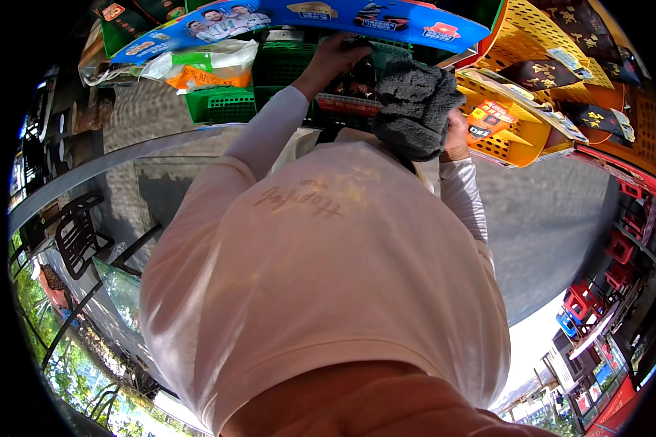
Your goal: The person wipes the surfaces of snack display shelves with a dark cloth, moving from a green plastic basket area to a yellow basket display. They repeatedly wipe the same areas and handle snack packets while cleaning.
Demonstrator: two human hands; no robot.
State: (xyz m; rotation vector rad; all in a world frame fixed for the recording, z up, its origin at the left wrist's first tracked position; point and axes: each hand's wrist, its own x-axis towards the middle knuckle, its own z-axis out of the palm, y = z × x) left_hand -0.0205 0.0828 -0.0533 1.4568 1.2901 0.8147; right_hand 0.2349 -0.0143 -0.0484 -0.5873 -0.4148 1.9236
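My left hand [336, 57] reaches into a green plastic basket [284, 63] at the top middle. Its fingers bend near dark packets [361, 76]; whether they grip one cannot be told. Beside it, my right hand [457, 131] holds a bunched dark grey fluffy cloth [415, 106], which hides most of its fingers. This cloth hangs in front of the baskets' right part. An orange packet [489, 121] lies in a yellow perforated basket [516, 145] just right of my right hand.
A blue printed card strip [306, 22] runs above the green baskets. A white, green and orange plastic bag [208, 65] lies at their left. More dark packets [541, 75] fill the yellow baskets at right. A black chair [79, 235] stands at far left, red stools [579, 300] at far right.
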